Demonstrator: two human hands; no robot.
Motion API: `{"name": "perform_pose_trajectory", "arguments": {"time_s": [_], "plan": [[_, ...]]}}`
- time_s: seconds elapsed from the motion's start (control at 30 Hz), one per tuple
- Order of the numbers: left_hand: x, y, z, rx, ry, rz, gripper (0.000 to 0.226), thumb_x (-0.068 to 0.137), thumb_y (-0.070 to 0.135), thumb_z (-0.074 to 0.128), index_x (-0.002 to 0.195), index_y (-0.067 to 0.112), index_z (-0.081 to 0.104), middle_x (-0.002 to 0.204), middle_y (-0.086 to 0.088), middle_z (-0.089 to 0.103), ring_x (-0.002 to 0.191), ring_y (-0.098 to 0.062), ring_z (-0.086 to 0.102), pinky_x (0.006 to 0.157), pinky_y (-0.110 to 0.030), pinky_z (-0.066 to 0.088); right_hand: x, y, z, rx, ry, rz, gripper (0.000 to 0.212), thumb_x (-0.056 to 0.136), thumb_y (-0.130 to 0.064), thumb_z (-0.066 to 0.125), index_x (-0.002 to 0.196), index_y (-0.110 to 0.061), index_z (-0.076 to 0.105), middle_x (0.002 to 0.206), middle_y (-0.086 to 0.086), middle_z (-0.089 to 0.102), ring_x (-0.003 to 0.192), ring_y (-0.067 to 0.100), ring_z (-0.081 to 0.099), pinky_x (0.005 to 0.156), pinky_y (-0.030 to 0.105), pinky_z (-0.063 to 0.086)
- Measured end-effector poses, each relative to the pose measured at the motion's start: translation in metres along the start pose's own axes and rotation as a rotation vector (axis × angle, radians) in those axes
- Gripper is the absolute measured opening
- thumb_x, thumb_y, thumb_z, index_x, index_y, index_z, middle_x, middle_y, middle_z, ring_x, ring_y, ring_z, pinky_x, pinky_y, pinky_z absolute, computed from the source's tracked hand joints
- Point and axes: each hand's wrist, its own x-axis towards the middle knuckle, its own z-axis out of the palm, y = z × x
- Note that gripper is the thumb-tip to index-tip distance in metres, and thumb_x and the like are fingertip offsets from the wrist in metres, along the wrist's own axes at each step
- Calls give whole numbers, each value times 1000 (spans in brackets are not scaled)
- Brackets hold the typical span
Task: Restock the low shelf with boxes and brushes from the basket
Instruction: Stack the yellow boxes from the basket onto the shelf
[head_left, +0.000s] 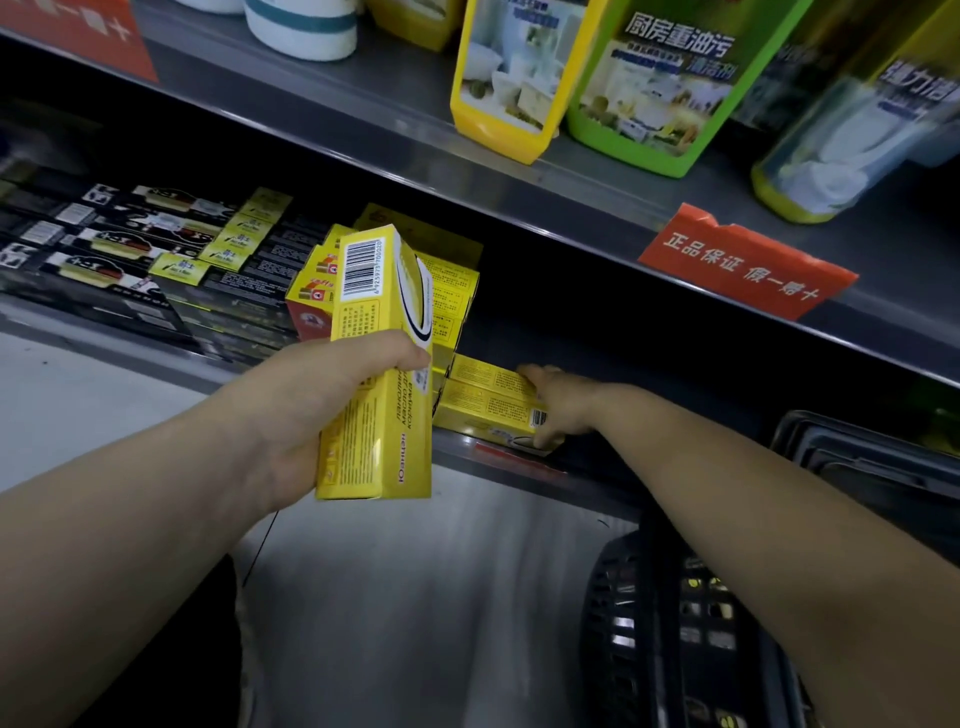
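left hand (306, 415) grips box (382, 374), right hand (563, 410) carton (488, 402)

An upper shelf (363, 119) carries a yellow cleaner bottle (511, 78), a green cleaner bottle (665, 88) just beside it, and a blurred yellow-green bottle (831, 150) farther right. A red tag (743, 262) with white Chinese characters hangs from its front edge. Pale floor (415, 597) lies below

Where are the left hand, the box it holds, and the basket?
left hand (304, 415), head view, back of hand
held yellow box (366, 317), head view, printed side face
basket (628, 618), head view, dark mesh wall
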Motion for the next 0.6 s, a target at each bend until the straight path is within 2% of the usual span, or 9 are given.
{"name": "perform_pose_trajectory", "arguments": {"time_s": [0.07,0.17,0.27,0.33,0.4,0.43,0.47,0.53,0.6], "plan": [[3,-5,4,-26,-14,79,48,101,13,24,139,-9,5,155,-21,10,142,-30,14,102,-23,8,-3,2,0,38,12,-2,110,65,-25,82,149,-26,11,143,5,37,121,24,47,84,27,42],[-1,0,6,-24,21,62,48,101,13,23,140,-9,6,155,-21,9,143,-29,13,103,-24,5,-14,-3,-8,70,-1,1,108,69,-25,81,150,-23,10,149,6,31,128,24,42,94,28,40],[2,10,8,-75,71,28,48,101,12,24,140,-10,8,154,-22,13,142,-30,16,99,-22,16,-34,-15,-34,149,132,7,81,80,-24,72,147,-18,26,150,9,30,132,25,39,100,28,39],[6,17,7,-109,89,-33,45,100,10,27,138,-13,21,151,-24,23,139,-32,23,93,-25,19,-58,-26,-54,510,236,-44,48,88,-25,63,134,-21,47,135,5,49,121,22,50,90,27,43],[9,9,17,-91,47,15,44,99,10,34,134,-16,31,146,-28,31,135,-36,28,89,-27,22,-90,-41,-63,953,147,-114,29,91,-32,58,120,-25,57,120,-2,60,111,16,58,86,27,49],[6,-3,26,-93,28,105,44,98,10,36,133,-16,33,145,-29,33,133,-37,29,87,-28,22,-106,-48,-63,1053,92,-154,35,89,-38,59,121,-26,55,120,-3,60,109,14,60,86,28,51],[2,-7,30,-102,35,178,44,98,10,37,133,-16,34,143,-29,36,133,-37,31,87,-28,23,-120,-52,-62,1060,79,-204,53,83,-45,64,129,-27,48,126,-3,57,111,12,59,87,28,51],[-6,-7,38,-417,18,182,36,97,12,41,125,-10,48,125,-27,53,127,-33,41,90,-29,30,-145,-60,-60,879,205,-304,97,64,-52,76,144,-32,25,147,-5,36,126,10,46,100,30,44],[-17,-2,43,-536,-92,145,13,88,16,60,85,10,71,96,-17,69,96,-24,63,77,-32,50,-163,-64,-64,615,367,-453,113,60,-44,83,147,-39,11,156,-10,13,139,6,22,110,27,28]]}}
